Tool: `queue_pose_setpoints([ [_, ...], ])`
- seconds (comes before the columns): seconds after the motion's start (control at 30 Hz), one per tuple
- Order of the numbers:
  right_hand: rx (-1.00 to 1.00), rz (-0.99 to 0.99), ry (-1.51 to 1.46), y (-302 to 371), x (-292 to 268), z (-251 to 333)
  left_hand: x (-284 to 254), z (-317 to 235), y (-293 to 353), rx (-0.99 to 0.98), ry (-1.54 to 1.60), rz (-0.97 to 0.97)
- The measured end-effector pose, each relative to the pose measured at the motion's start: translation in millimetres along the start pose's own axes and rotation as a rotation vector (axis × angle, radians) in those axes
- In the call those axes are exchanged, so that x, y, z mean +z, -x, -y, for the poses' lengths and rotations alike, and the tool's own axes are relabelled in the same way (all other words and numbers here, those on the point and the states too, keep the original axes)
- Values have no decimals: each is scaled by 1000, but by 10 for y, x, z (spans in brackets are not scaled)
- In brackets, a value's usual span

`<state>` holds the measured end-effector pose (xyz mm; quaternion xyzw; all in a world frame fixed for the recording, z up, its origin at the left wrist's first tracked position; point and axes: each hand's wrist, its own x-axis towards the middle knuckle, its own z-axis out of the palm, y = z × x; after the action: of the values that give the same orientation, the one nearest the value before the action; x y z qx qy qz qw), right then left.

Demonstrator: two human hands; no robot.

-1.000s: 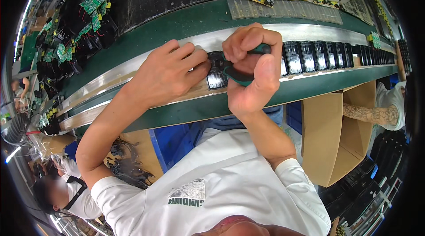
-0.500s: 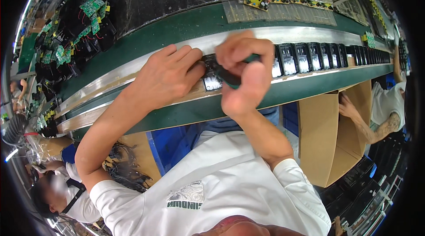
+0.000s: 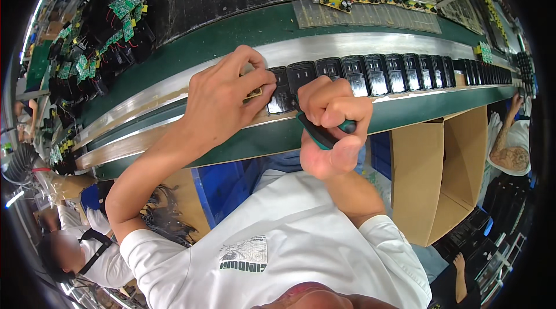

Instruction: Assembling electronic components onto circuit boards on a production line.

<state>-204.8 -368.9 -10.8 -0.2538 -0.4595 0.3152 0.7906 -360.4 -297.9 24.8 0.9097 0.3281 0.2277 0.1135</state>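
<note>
A row of black plastic cases [image 3: 353, 76] lies along a rail on the workbench. At the left end of that row, my left hand [image 3: 229, 92] has thumb and fingers curled together beside the end case [image 3: 281, 92]. A bit of something tan [image 3: 253, 94] shows between those fingers, too small and covered to name. My right hand [image 3: 336, 115] is wrapped round hand pliers [image 3: 315, 131] with green-and-black handles, just nearer to me than the cases. Their jaws are mostly hidden behind my fingers.
Black parts with green circuit boards [image 3: 123, 5] are heaped at the left. Yellow-and-green boards [image 3: 336, 0] line the far side. An open cardboard box [image 3: 417, 181] stands below the bench at right, near another person's arm [image 3: 507, 129]. A blue bin [image 3: 226, 187] sits beneath the bench.
My right hand has drawn back toward me with the pliers, uncovering more cases. The left hand's fingers have lifted and curled. The person at the right has moved an arm away from the box.
</note>
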Motion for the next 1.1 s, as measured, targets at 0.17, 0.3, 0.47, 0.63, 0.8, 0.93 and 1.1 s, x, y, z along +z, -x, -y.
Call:
queue_pose_setpoints([
  [0.17,3,-13,-18,28,13,5,86,-2,-37,-38,57,-37],
  [0.3,25,-23,-22,22,34,39,75,-19,-45,-85,4,-10],
  [0.47,25,-11,-21,-4,11,40,35,-18,-121,-54,-63,56],
  [0.63,20,3,-37,-9,-9,25,-17,-38,-169,-60,-117,124],
  [0.8,73,-33,-66,-72,59,12,2,-46,-145,-97,-125,136],
  [0.93,93,-108,-37,-304,115,-114,-29,-64,-175,-109,-119,188],
  [1.1,120,-69,21,-387,130,-185,-70,-94,-204,-124,-78,211],
])
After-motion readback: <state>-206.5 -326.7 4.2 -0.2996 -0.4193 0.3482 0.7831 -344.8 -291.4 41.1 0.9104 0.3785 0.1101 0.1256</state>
